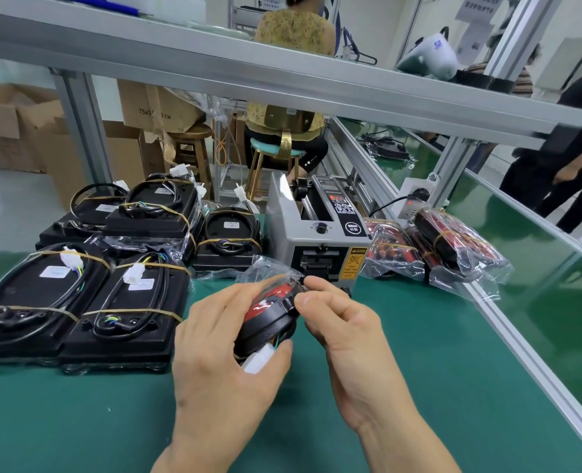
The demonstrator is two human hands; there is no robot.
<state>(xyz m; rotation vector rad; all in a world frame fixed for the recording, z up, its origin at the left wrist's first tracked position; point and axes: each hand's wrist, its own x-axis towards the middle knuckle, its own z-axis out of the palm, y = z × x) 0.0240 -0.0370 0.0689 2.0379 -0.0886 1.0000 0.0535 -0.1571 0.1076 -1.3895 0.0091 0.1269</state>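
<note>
My left grip is wrapped round the lamp, a round black housing with a red lens. The fingers lie over its top and the thumb presses the white connector against its underside. I judge that the thumb sits there so the loose lead stays tucked in while the wrapping is closed. The lamp is held just above the green table, a little in front of me, not resting on it.

My right grip pinches thumb against forefinger at the lamp's upper right rim, on the clear bag where it gathers. I cannot tell whether a bit of tape sits under the fingertips as well.

The lamp is a disc, so it has no real length. It stands tilted on edge, and its widest line runs from the connector, low and near me, up toward my right fingertips. The red lens faces up and away to the left. The bag's loose mouth points away from me, toward the tape dispenser just behind, handy for sealing it.

Left of that lie black units bound with rubber bands, which I take to be waiting their turn. On the right is a heap of bagged lamps, seemingly finished. Beyond, a seated person faces away.
</note>
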